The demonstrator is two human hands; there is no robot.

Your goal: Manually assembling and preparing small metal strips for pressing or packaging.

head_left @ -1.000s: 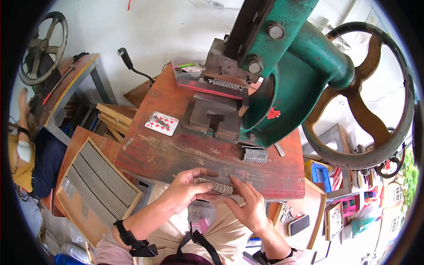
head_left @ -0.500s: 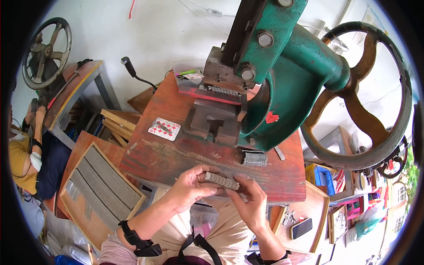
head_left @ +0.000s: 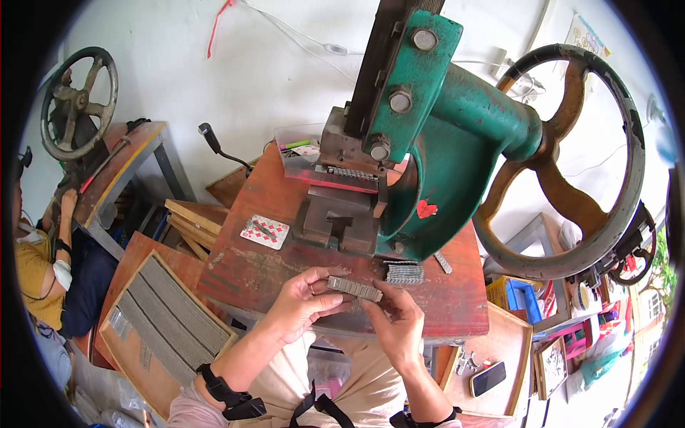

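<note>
Metal strip (head_left: 354, 288) in hands (head_left: 298, 307), table edge (head_left: 453, 335) near

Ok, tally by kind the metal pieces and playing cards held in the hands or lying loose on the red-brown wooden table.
Grey ridged metal bundles: 2 (one pinched by left hand and right hand)
Narrow grey metal strips: 2 (one on the card)
White-and-red playing card: 1
Total: 5

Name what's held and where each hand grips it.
A grey segmented bar: the left hand grips its left end, the right hand its right end.
</note>
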